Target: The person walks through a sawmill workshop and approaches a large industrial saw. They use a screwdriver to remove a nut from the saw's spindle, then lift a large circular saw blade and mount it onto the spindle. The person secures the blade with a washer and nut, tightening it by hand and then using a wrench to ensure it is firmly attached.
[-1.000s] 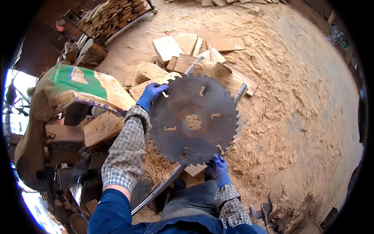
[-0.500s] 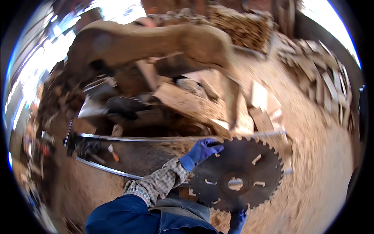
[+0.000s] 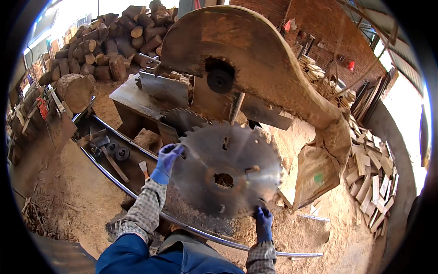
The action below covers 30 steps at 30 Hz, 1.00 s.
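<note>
Circular saw blade (image 3: pixel 226 176), large, toothed, rusty steel: I hold it before the sawmill guard (image 3: pixel 255 59), left hand (image 3: pixel 166 162) and right hand (image 3: pixel 263 223) gripping opposite rims; likely heavy, stiff, sharp-edged

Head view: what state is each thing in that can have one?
Saw blade: off the machine, held up flat by both hands.
Left hand: gloved, gripping the blade's left rim.
Right hand: gloved, gripping its lower rim.
Blade guard: raised, sawdust-coated.
Mounted blade: on the machine, partly hidden.
</note>
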Motion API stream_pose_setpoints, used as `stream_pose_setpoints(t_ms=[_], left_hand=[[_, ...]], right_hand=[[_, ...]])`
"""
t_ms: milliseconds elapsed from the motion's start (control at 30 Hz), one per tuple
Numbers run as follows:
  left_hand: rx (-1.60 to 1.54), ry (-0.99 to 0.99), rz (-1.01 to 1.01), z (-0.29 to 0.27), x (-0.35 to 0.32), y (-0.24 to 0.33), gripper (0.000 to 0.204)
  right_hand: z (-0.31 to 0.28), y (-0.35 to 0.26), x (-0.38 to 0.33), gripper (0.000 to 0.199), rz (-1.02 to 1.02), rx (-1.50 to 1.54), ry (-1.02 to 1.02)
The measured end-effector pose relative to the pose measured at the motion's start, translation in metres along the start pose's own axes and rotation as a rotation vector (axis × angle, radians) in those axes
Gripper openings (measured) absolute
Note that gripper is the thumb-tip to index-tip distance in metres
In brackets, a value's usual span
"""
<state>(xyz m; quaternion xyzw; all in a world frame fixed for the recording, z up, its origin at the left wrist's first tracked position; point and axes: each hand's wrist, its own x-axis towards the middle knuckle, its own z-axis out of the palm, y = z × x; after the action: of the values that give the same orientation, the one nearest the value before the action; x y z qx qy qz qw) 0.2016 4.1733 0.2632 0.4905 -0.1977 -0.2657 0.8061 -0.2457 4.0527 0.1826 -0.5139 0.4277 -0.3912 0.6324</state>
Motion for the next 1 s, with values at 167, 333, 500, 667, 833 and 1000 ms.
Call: stream_pose_setpoints(t_ms=[167, 333, 500, 667, 833, 1000], left_hand=[[-0.013, 0.041, 0.041, -0.035, 0.087, -0.007, 0.009], [0.0, 0.02, 0.009, -0.055, 0.139, -0.013, 0.01], [-0.069, 0.007, 0.04, -0.045, 0.167, -0.011, 0.01], [-0.086, -0.01, 0.058, -0.031, 0.186, -0.007, 0.009], [-0.14, 0.018, 0.071, -0.025, 0.197, -0.002, 0.01], [-0.115, 0.014, 0.076, -0.018, 0.22, 0.004, 0.014]], right_hand=[[0.055, 0.025, 0.096, 0.028, 0.017, 0.064, -0.021], [0.111, -0.011, 0.129, 0.018, 0.07, 0.104, 0.005], [0.115, -0.015, 0.167, 0.015, 0.036, 0.044, 0.008], [0.11, -0.017, 0.19, 0.016, -0.076, 0.161, -0.023], [0.112, -0.036, 0.201, 0.037, -0.089, 0.182, -0.082], [0.118, -0.065, 0.219, 0.027, -0.245, 0.1, -0.15]])
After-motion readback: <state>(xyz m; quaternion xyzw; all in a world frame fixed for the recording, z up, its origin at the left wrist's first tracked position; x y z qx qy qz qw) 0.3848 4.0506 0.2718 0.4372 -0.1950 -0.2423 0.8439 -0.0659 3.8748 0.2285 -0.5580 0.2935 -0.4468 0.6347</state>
